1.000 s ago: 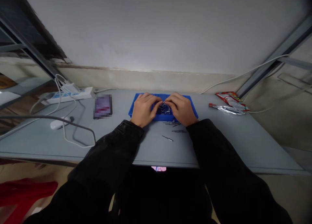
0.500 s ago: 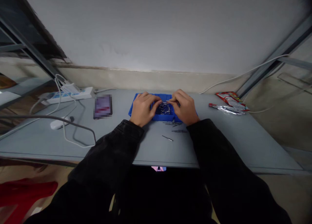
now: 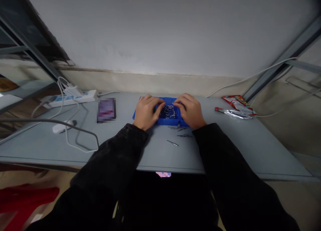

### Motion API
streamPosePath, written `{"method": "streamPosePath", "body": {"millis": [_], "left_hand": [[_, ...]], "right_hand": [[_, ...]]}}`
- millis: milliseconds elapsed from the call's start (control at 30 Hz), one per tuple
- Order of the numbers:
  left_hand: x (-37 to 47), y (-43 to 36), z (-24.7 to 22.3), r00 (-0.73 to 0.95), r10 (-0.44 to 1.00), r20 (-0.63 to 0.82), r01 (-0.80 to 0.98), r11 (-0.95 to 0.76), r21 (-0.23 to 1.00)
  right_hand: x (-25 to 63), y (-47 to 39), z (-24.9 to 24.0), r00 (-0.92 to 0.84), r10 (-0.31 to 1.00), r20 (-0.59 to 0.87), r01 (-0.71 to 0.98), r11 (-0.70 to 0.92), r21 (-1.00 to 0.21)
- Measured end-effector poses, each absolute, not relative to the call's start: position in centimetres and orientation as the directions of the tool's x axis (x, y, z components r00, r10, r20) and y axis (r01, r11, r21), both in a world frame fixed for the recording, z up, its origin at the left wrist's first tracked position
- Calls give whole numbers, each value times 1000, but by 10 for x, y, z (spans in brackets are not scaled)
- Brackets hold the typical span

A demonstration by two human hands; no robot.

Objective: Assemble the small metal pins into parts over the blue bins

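My left hand (image 3: 147, 112) is over the left part of a blue plastic bin (image 3: 167, 122), thumb and forefinger pinched together above its middle compartment. What lies in that pinch, if anything, is too small to make out. Facing it from the right, my right hand (image 3: 190, 110) pinches a tiny bright metal piece (image 3: 173, 103) between thumb and forefinger. Small silvery metal pins (image 3: 170, 113) lie jumbled in the compartment below the fingertips. In front of the bin, thin dark metal pins (image 3: 177, 128) lie in two small groups, and a single pin with a thicker, shiny end (image 3: 173, 143) lies nearer me.
A dark-edged, blurred purple object (image 3: 106, 110) lies left of the bin. Farther left are a white power strip (image 3: 86, 96), cables and a white plug-like piece (image 3: 60, 128). A red wrapper (image 3: 239, 103) and a clear-and-silver packet (image 3: 234, 113) lie on the right. A wall stands behind the table.
My fingertips have moved slightly apart above the bin, the right hand shifting a little to the right. The pins on the table have stayed where they were.
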State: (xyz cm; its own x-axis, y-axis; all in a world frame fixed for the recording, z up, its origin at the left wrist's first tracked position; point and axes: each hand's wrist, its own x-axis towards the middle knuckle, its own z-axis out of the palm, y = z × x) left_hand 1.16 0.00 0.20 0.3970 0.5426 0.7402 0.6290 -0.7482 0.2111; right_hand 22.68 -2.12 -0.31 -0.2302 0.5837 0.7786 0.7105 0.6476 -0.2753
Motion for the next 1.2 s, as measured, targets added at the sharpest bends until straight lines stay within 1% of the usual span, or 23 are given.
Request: {"method": "streamPosePath", "body": {"millis": [100, 200, 267, 333, 367, 433, 500, 600, 667, 733, 967, 1033, 1100, 1200], "left_hand": [[11, -2, 5, 348, 534, 771, 636, -738, 224], [11, -9, 7, 341, 462, 819, 557, -801, 220], [11, -17, 4, 395, 399, 827, 445, -871, 207], [9, -26, -3, 496, 349, 795, 329, -923, 200], [7, -30, -7, 564, 336, 754, 282, -937, 207], [3, -37, -14, 711, 332, 620, 215, -942, 258], [-2, -41, -18, 818, 350, 456, 217, -923, 319], [-7, -43, -21, 877, 404, 262, 291, -878, 380], [-7, -42, -21, 888, 416, 196, 321, -865, 385], [-6, -42, -22, 894, 417, 164, 335, -865, 373], [-3, -46, -23, 898, 405, 173, 344, -891, 298], [-3, -48, -20, 899, 393, 192, 329, -898, 293], [-4, -48, -14, 891, 393, 230, 310, -894, 324], [-3, -41, -3, 835, 448, 320, 307, -861, 406]], "right_hand": [[227, -20, -3, -178, 598, 782, 724, 618, -308], [226, -19, -4, -144, 609, 780, 759, 574, -308], [226, -19, -3, -127, 616, 778, 783, 544, -302], [226, -19, -2, -106, 620, 778, 793, 524, -309], [227, -20, -2, -97, 619, 779, 793, 521, -315], [226, -21, 0, -86, 615, 783, 790, 521, -323], [225, -22, 0, -85, 608, 789, 787, 526, -321], [224, -23, -1, -98, 601, 793, 782, 539, -312], [223, -23, -1, -111, 601, 792, 780, 547, -306], [222, -23, -2, -117, 600, 791, 778, 551, -302], [220, -24, -1, -130, 585, 800, 757, 580, -301], [219, -25, -1, -128, 577, 807, 753, 586, -300], [219, -25, 0, -126, 574, 809, 753, 586, -299], [219, -27, 2, -109, 578, 809, 753, 579, -312]]}}
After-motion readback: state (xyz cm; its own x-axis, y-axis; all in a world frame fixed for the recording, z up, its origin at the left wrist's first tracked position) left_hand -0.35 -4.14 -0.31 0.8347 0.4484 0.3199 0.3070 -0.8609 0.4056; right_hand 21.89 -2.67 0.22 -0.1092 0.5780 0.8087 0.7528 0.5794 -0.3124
